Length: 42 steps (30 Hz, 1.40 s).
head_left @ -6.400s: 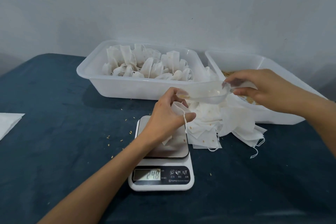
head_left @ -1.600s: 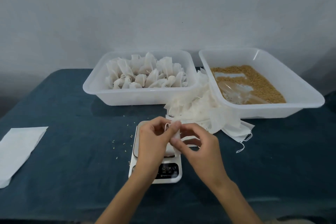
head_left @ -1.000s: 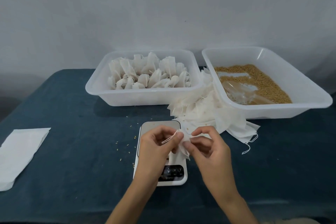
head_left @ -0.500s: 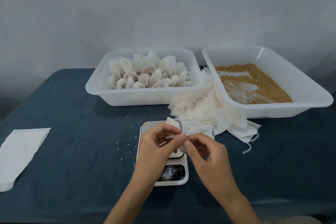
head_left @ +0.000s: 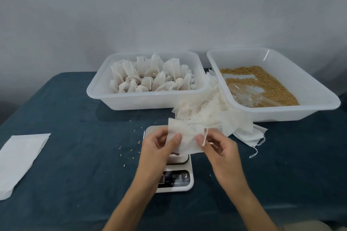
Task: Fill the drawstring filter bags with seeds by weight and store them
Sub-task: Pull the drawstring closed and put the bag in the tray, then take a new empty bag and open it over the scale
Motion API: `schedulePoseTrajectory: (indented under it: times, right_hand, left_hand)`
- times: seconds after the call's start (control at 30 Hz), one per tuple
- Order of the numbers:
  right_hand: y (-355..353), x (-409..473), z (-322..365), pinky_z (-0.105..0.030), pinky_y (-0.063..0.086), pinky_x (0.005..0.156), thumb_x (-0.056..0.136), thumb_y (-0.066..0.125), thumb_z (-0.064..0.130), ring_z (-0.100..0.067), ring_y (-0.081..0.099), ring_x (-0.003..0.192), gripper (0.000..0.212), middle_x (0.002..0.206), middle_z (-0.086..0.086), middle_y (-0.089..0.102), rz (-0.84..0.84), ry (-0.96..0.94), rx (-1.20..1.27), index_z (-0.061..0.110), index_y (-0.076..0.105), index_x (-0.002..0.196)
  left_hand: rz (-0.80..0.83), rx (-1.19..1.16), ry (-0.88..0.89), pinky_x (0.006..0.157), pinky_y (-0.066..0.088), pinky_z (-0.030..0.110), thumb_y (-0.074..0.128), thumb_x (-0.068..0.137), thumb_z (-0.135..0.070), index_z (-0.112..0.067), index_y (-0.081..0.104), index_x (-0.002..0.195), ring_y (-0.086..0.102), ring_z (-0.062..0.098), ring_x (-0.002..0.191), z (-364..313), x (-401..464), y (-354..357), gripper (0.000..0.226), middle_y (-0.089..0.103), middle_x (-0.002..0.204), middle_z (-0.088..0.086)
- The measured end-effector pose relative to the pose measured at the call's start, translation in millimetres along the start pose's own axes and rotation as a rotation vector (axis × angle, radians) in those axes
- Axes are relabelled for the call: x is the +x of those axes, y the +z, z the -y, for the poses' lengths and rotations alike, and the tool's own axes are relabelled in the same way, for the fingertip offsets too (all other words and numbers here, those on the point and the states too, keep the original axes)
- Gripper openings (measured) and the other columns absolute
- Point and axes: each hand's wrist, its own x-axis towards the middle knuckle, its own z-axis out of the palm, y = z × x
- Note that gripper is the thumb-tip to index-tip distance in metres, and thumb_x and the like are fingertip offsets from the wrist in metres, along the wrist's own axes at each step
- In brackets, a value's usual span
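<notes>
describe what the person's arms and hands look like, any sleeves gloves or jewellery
Both arms are bare from the bottom edge of the frame up to the fingers: no sleeve shows on either forearm. The left hand and the right hand wear no gloves, and no ring, watch or bracelet is visible. The nails that show look short and unpainted.

A dark blue surface [head_left: 75, 155] carries a scale [head_left: 178, 180] under the hands, two white tubs [head_left: 142, 99] beyond them, loose bags [head_left: 225, 118] between, and paper [head_left: 20, 157] far left.
</notes>
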Motion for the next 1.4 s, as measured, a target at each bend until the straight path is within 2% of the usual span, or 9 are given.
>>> schedulePoseTrajectory:
  times: [0.13, 0.23, 0.33, 0.53, 0.7, 0.93, 1.1, 1.23, 1.4]
  right_hand:
    - [-1, -1, -3, -0.025, 0.046, 0.061, 0.088, 0.076, 0.036, -0.016, 0.052, 0.064, 0.017, 0.078, 0.007, 0.059, -0.228, -0.069, -0.107, 0.022, 0.068, 0.080]
    - [1, -4, -1, -0.031, 0.035, 0.043, 0.095, 0.069, 0.039, -0.023, 0.040, 0.045, 0.020, 0.066, -0.003, 0.059, -0.180, -0.080, -0.019, 0.020, 0.067, 0.087]
    - [1, -3, 0, -0.026, 0.039, 0.040, 0.100, 0.063, 0.039, -0.022, 0.047, 0.036, 0.022, 0.079, -0.005, 0.072, -0.095, -0.050, 0.007, 0.018, 0.064, 0.091]
    - [-4, -3, -2, -0.025, 0.040, 0.045, 0.092, 0.069, 0.049, -0.030, 0.050, 0.036, 0.054, 0.042, -0.006, 0.048, -0.094, -0.030, -0.026, 0.014, 0.047, 0.058]
    - [-4, -5, 6, -0.020, 0.044, 0.049, 0.093, 0.072, 0.036, -0.021, 0.059, 0.043, 0.012, 0.069, 0.000, 0.070, 0.170, -0.104, -0.016, 0.025, 0.076, 0.088]
    - [-6, -5, 7, -0.027, 0.046, 0.045, 0.093, 0.070, 0.042, -0.022, 0.063, 0.042, 0.037, 0.056, -0.001, 0.063, 0.012, -0.178, -0.099, 0.017, 0.061, 0.068]
    - [-7, -2, 12, -0.029, 0.049, 0.053, 0.095, 0.071, 0.030, -0.014, 0.061, 0.055, 0.032, 0.069, 0.017, 0.060, 0.148, -0.452, -0.279, 0.016, 0.063, 0.067]
    - [-12, -4, 8, -0.023, 0.047, 0.046, 0.097, 0.067, 0.033, -0.006, 0.065, 0.048, 0.026, 0.057, 0.010, 0.059, 0.034, -0.451, -0.315, 0.014, 0.069, 0.080]
    - [-14, -1, 11, -0.031, 0.050, 0.048, 0.096, 0.068, 0.036, -0.009, 0.067, 0.051, 0.030, 0.060, 0.009, 0.064, 0.075, -0.392, -0.238, 0.017, 0.068, 0.073]
  left_hand:
    - [-0.086, 0.081, 0.108, 0.074, 0.062, 0.047, 0.071, 0.096, -0.012, -0.019, 0.079, 0.101, 0.073, 0.019, 0.086, 7, 0, 0, 0.011, 0.080, 0.096, 0.002]
    - [-0.099, 0.112, 0.146, 0.068, 0.059, 0.031, 0.072, 0.096, -0.012, -0.021, 0.079, 0.099, 0.074, 0.013, 0.084, 9, 0, 5, 0.012, 0.080, 0.094, -0.003]
    - [-0.102, 0.113, 0.188, 0.067, 0.058, 0.029, 0.067, 0.101, -0.021, -0.025, 0.079, 0.093, 0.070, 0.010, 0.080, 8, 0, 7, 0.015, 0.077, 0.088, -0.009]
    - [-0.142, 0.064, 0.200, 0.074, 0.050, 0.043, 0.059, 0.105, -0.032, -0.009, 0.073, 0.086, 0.060, 0.017, 0.078, 5, -2, 3, 0.033, 0.069, 0.085, 0.014]
    - [-0.133, 0.033, 0.146, 0.069, 0.052, 0.036, 0.058, 0.105, -0.027, -0.012, 0.076, 0.083, 0.063, 0.017, 0.074, 4, -2, 3, 0.032, 0.071, 0.082, 0.010]
    - [-0.163, -0.023, 0.083, 0.070, 0.054, 0.057, 0.063, 0.102, -0.029, -0.003, 0.069, 0.079, 0.060, 0.023, 0.073, 4, -5, 3, 0.035, 0.063, 0.077, 0.019]
    - [-0.140, -0.025, 0.071, 0.072, 0.047, 0.047, 0.060, 0.104, -0.026, -0.003, 0.070, 0.081, 0.056, 0.024, 0.073, 1, -6, 0, 0.034, 0.060, 0.075, 0.013]
    - [-0.118, -0.055, 0.092, 0.076, 0.046, 0.051, 0.063, 0.103, -0.036, 0.005, 0.064, 0.086, 0.053, 0.030, 0.079, -1, -7, -1, 0.044, 0.056, 0.085, 0.033]
    - [-0.093, -0.061, 0.077, 0.074, 0.043, 0.046, 0.063, 0.094, -0.045, 0.010, 0.060, 0.087, 0.052, 0.027, 0.077, -3, -10, 1, 0.055, 0.058, 0.080, 0.015]
